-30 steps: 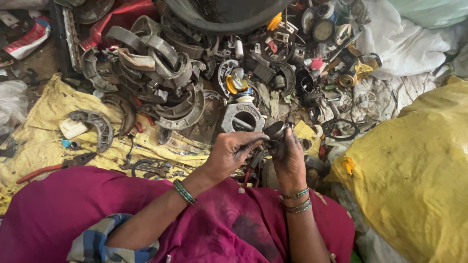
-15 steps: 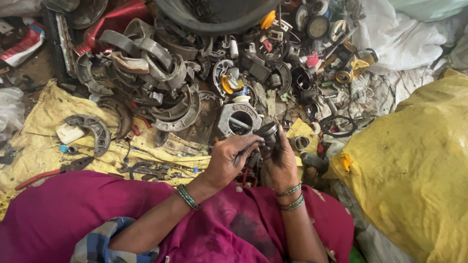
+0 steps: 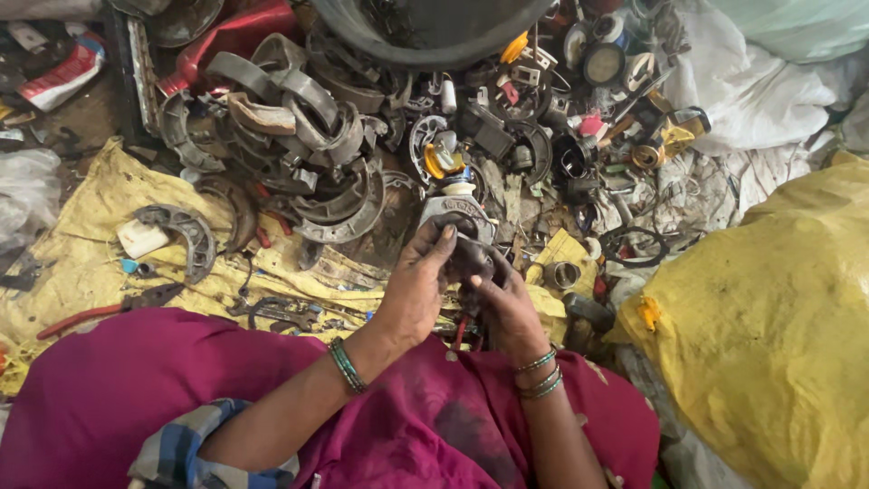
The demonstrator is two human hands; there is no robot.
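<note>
Ahead of your hands, a heap of grey curved metal brake shoes and small dark mechanical scrap parts covers the ground right up to the dark round tub; you have no bare lane through it. To your right, the bulging yellow woven sack walls off that side, with a crumpled white cloth beyond. To your left, the yellow ground sheet offers the most open patch, broken by one loose grey brake shoe and red-handled pliers. Near you, your magenta-clothed lap fills the space
</note>
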